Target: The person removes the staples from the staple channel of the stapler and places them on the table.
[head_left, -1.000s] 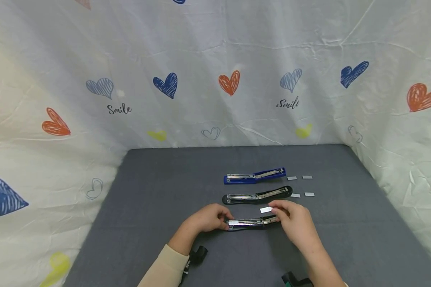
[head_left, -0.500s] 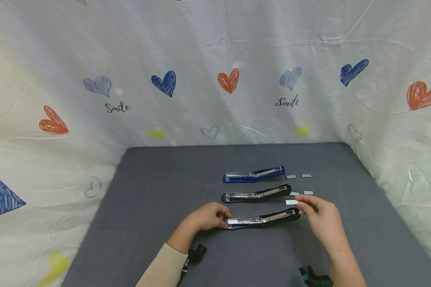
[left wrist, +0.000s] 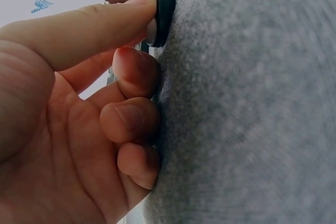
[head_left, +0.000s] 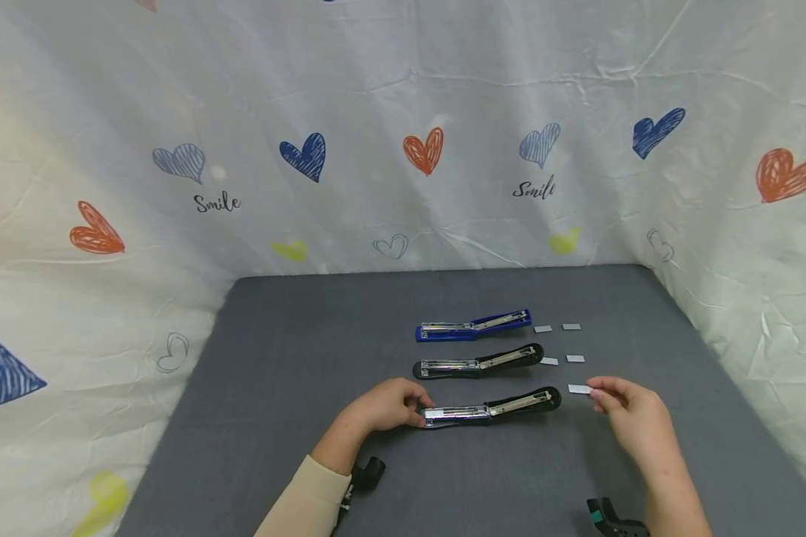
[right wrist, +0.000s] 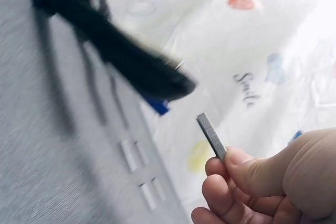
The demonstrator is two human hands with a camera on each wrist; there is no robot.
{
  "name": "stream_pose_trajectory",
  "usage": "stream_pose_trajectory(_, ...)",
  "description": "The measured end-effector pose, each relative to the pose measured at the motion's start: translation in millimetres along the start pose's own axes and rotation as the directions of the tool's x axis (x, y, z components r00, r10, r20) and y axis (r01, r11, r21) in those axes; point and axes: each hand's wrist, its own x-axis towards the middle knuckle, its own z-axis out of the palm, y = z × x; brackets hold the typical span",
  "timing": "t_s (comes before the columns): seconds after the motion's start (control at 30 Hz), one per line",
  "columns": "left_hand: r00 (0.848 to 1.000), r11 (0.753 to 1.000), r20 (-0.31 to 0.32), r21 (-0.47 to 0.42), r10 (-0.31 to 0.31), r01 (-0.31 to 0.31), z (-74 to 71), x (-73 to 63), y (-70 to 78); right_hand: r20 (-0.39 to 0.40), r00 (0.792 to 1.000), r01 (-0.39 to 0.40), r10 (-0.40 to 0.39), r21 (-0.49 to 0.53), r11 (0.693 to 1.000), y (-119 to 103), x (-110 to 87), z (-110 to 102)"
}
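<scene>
A strip of staples [head_left: 579, 389] is pinched between the thumb and fingers of my right hand [head_left: 638, 421], held right of the nearest stapler. In the right wrist view the ridged grey strip [right wrist: 211, 137] sticks out past the fingertips, apart from the stapler's dark raised arm [right wrist: 136, 64]. That black stapler [head_left: 524, 403] lies opened out on the grey table. My left hand [head_left: 388, 408] pinches its left end; the left wrist view shows the thumb [left wrist: 105, 22] pressed on this end [left wrist: 164, 11], the other fingers curled beside it.
Behind lie a second black stapler [head_left: 510, 360] and a blue stapler [head_left: 446, 335], both opened out. To their right are several staple strips, such as the far one [head_left: 571, 327] and a nearer one [head_left: 575, 359]. A white cloth with hearts [head_left: 389, 89] hangs behind the table.
My right hand has moved right with the staple strip, from above the nearest stapler to beyond its right end, uncovering that end. The left hand stays at the stapler's left end.
</scene>
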Motion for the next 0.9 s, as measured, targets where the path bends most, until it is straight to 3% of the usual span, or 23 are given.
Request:
stream_pose_trajectory(0.23, 1.0, 1.0, -0.006, 0.002, 0.005, -0.005, -0.8, -0.1, -1.0, 0.099, 0.995, -0.005, 0.009, -0.048, 0.999, 18, 6.8, 17)
stream_pose_trajectory(0.57, 1.0, 1.0, -0.011, -0.006, -0.009, 0.009, 1.0, 0.7, -1.2, 0.097, 0.992, 0.094, -0.081, -0.141, 0.985, 25, 10.1, 42)
stream_pose_trajectory(0.9, 1.0, 1.0, -0.014, -0.002, -0.014, 0.014, 1.0, 1.6, -3.2, 0.086, 0.989, 0.134, -0.12, -0.191, 0.972, 28, 11.4, 45)
